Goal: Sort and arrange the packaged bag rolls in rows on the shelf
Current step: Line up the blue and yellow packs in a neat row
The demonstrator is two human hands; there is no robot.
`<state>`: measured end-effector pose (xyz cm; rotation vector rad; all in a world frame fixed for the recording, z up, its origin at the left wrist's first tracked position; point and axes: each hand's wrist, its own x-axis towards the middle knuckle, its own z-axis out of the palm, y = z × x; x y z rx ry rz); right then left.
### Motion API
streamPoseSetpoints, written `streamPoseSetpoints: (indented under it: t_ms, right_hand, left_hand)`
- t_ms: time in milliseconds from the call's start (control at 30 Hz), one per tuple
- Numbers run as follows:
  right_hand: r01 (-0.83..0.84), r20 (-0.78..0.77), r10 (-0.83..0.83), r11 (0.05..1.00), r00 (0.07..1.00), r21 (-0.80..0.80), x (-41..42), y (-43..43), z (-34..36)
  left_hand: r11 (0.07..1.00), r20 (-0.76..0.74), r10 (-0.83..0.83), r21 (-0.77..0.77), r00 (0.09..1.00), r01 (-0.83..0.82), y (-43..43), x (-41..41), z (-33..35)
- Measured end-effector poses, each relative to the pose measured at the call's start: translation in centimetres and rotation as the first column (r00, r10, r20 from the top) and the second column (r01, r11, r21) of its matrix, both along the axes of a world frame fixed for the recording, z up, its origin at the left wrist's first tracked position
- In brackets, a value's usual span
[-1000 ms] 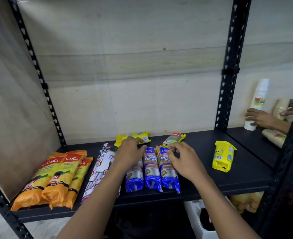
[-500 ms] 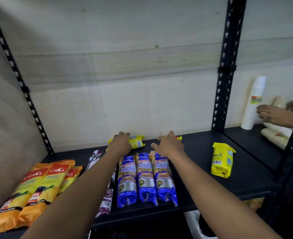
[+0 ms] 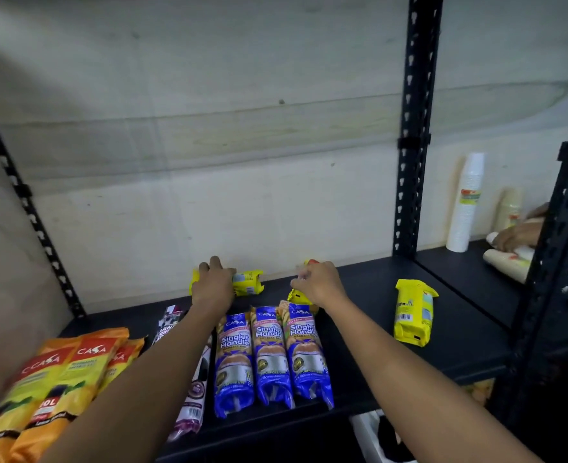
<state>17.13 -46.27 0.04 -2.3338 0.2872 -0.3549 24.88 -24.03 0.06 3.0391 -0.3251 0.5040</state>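
Observation:
Three blue "Singlet Handle" bag rolls (image 3: pixel 271 355) lie side by side at the front of the black shelf (image 3: pixel 369 295). My left hand (image 3: pixel 213 284) rests on a small yellow pack (image 3: pixel 247 281) at the back of the shelf, fingers curled over it. My right hand (image 3: pixel 319 282) grips another yellow pack with a red end (image 3: pixel 297 297), just behind the blue rolls. Orange and yellow Casa packs (image 3: pixel 58 379) lie at the left. A white and purple pack (image 3: pixel 194 392) sits partly under my left forearm. A further yellow pack (image 3: pixel 413 315) lies alone at the right.
Black perforated uprights (image 3: pixel 413 128) frame the bay, with a pale wall behind. On the neighbouring shelf to the right stands a stack of white cups (image 3: pixel 466 202), and another person's hand (image 3: pixel 516 232) handles cup sleeves there. A white bin (image 3: pixel 369 436) sits below.
Both hands moved from the tops of the blue rolls back to the yellow packs behind them and closed on them. The view shifted up and closer.

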Motion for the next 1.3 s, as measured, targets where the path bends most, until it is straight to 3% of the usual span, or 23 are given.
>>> streamPoseSetpoints:
  t_ms: [133, 300, 467, 633, 800, 900, 1133, 1300]
  right_hand:
    - [0.021, 0.172, -0.041, 0.993, 0.984, 0.116, -2.5, -0.9, 1.5]
    - [0.043, 0.235, -0.068, 0.993, 0.97, 0.112, -6.3, -3.2, 2.8]
    - [0.032, 0.249, -0.06, 0.993, 0.967, 0.114, -11.3, -6.1, 2.9]
    - [-0.063, 0.158, 0.033, 0.98, 0.987, 0.188, -15.8, -7.8, 2.0]
    - [-0.098, 0.099, 0.085, 0.986, 0.991, 0.135, -18.5, -8.8, 0.3]
    - [-0.097, 0.053, 0.093, 0.992, 0.994, 0.077, -19.1, -8.4, -1.0]
    - [-0.08, 0.12, 0.077, 0.997, 0.99, 0.015, -19.0, -7.1, -2.5]
    - [-0.107, 0.126, 0.106, 0.994, 0.986, -0.004, -18.6, -7.5, -3.1]
  left_hand:
    - [0.981, 0.097, -0.123, -0.141, 0.988, 0.136, -0.4, -1.3, 1.6]
    - [0.822, 0.288, -0.39, -0.319, 0.875, 0.472, -3.9, -5.1, 2.7]
    - [0.681, 0.299, -0.566, -0.356, 0.768, 0.64, -7.5, -9.9, 2.7]
    - [0.567, 0.277, -0.691, -0.366, 0.668, 0.738, -9.8, -14.4, 2.4]
    - [0.692, 0.091, -0.669, -0.284, 0.737, 0.664, -11.0, -16.7, 0.7]
    - [0.741, 0.023, -0.659, -0.145, 0.751, 0.655, -11.3, -17.6, 0.2]
    - [0.792, -0.104, -0.61, -0.061, 0.785, 0.607, -11.5, -17.9, 0.7]
    - [0.776, -0.324, -0.613, -0.075, 0.721, 0.626, -11.0, -18.3, 1.8]
